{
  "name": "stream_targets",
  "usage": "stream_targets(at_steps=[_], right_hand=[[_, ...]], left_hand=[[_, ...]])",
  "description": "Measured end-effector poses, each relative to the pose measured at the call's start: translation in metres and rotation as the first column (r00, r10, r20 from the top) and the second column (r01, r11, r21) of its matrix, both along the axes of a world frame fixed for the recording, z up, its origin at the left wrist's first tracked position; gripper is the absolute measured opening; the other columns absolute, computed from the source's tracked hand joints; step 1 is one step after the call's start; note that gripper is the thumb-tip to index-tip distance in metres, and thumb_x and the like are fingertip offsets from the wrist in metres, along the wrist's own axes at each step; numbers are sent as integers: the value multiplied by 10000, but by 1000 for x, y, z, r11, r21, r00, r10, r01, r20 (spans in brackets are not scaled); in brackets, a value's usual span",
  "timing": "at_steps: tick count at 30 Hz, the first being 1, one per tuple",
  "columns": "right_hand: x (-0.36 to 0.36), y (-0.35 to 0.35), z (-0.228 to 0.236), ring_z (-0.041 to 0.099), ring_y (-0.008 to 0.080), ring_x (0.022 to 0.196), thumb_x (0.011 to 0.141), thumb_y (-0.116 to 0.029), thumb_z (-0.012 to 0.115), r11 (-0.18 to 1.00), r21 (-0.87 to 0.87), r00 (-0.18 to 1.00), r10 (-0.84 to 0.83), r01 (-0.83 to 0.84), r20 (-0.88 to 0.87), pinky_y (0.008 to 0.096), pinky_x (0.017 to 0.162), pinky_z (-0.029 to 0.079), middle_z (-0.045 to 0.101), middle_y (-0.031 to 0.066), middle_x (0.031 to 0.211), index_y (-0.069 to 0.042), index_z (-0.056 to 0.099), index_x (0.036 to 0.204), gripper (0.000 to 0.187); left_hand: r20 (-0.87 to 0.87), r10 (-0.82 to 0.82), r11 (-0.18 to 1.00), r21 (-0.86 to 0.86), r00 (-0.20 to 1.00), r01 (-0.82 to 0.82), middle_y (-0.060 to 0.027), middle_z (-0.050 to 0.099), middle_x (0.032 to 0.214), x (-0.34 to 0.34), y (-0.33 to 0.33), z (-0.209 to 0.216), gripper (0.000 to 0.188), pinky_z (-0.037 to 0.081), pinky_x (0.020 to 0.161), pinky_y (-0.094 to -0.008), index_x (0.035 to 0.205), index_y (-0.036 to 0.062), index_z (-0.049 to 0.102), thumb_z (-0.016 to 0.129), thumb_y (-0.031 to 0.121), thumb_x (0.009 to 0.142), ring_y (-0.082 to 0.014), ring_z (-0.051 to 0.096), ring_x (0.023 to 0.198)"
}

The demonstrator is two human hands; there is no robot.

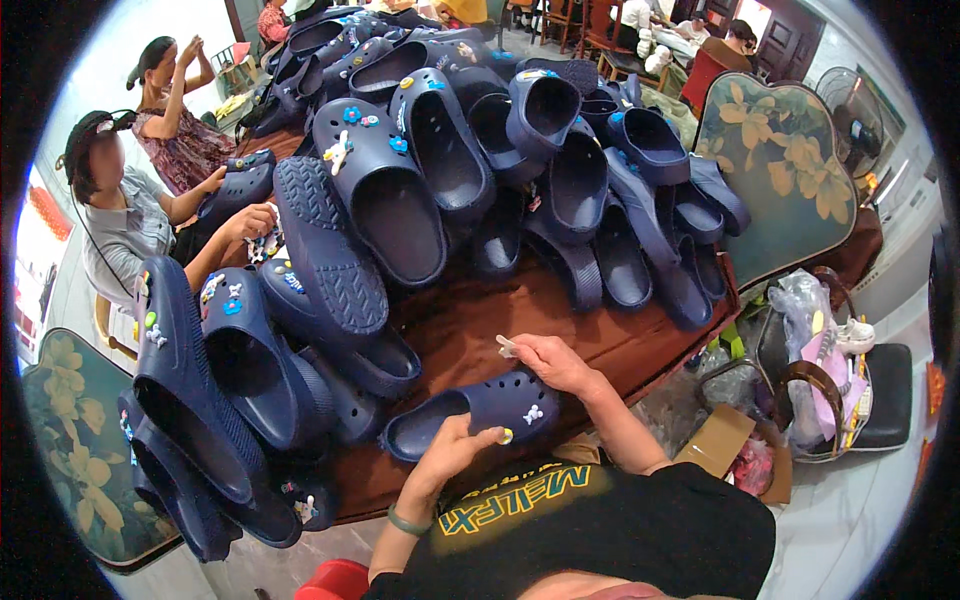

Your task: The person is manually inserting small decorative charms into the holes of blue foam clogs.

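Observation:
A dark navy clog [500,405] lies near me on the table, its holed toe pointing right. A white charm [533,412] sits on its upper. My left hand [455,452], wearing a green bangle, grips the clog by its opening; some fingers are hidden. The thumb reaches a small yellow-and-white charm [507,435] at the clog's near side. Just above the clog's far side, my right hand [560,362] pinches a small whitish piece [507,346], probably a shoe charm; its exact shape is too small to tell.
A tall heap of navy clogs [440,140] covers the far table, and more clogs [235,370] stack at the left. Brown cloth [470,320] covers the table. Seated at left, a co-worker [130,200] handles a clog. Chair backs [775,150], a bag and a cardboard box [720,440] stand right.

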State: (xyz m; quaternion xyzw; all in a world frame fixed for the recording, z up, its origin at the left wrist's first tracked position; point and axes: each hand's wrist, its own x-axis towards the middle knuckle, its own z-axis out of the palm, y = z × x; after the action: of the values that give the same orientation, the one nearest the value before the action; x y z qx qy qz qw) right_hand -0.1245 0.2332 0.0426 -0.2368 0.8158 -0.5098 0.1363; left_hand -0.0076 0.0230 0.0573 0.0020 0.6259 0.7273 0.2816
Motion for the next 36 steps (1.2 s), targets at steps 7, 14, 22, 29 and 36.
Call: stream_targets(at_steps=[7,14,22,29,36], right_hand=[[7,9,20,548,308,1133,830,-37,653,957,127,793,288,-262,-537,388,961,447,587,139,1169,-12,581,1128,307],[4,18,9,409,328,1296,821,-222,709,920,131,795,385,-368,-469,473,1107,265,513,137,1301,-63,490,1253,510],[9,-1,-15,466,318,1235,846,-114,637,982,162,753,182,-102,-632,462,1074,311,533,123,1265,-60,531,1209,382],[-6,-10,-23,504,320,1162,864,-59,586,999,9,803,33,-34,-595,422,1020,359,563,128,1184,-53,565,1136,272],[-1,-4,-17,457,322,1226,885,-142,585,989,119,785,144,-90,-603,486,1079,294,521,120,1254,-77,526,1200,327]], left_hand=[[-110,234,971,85,966,-225,6,666,996,-12,9,-17,242,476,816,-254,1110,8,649,661,98,885,-87,597,882],[-89,225,969,121,970,-213,-6,648,1080,-14,12,-22,295,475,863,-270,1174,14,618,660,109,897,-97,594,939],[-120,257,965,90,959,-247,2,627,1081,-18,20,-20,270,461,869,-264,1168,-3,604,617,94,917,-88,567,951],[-87,373,920,161,924,-357,-9,638,1044,-13,39,-24,267,465,847,-273,1137,-12,620,638,123,908,-98,565,925],[-190,307,950,-3,932,-313,-45,662,1022,-15,34,-32,321,476,842,-286,1120,-23,621,679,184,882,-119,589,924]])
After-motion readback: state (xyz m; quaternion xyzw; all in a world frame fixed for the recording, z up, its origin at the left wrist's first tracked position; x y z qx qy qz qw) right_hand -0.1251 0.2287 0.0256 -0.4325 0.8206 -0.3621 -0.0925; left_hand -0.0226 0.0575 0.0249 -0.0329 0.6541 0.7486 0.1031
